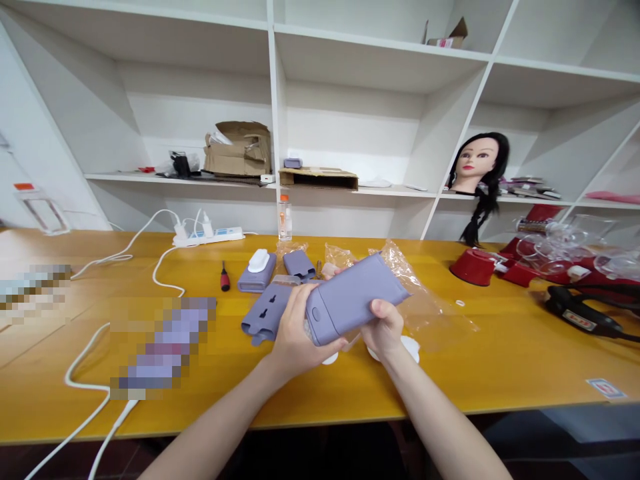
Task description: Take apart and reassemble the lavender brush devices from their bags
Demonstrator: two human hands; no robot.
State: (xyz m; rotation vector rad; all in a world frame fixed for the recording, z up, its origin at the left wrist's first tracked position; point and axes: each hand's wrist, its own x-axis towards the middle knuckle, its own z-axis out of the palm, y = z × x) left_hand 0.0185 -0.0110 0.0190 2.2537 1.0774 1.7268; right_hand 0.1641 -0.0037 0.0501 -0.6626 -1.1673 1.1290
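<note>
head view, centre of the frame: a person holds a lilac case (pixel 356 295) just above a yellow table (pixel 505 377), tilted so its far end rises toward the upper right. the step in hand looks to be the checking or turning of the case between both hands. any further move would, by this view, call for a steady grip on each end so the case does not slip.

the left hand (pixel 294 339) wraps the near, rounded end, with its fingers curled tight around it. the right hand (pixel 385 328) closes on the lower edge from beneath, the thumb pressed against the side.

on the table just beyond lie a flat lilac panel (pixel 267 313) with socket holes and a lilac block with a white cap (pixel 257 270). crumpled clear wrapping (pixel 430 303) lies to the right. a small screwdriver (pixel 225 275) lies centre left, and a white power strip (pixel 210 235) sits behind it.
</note>
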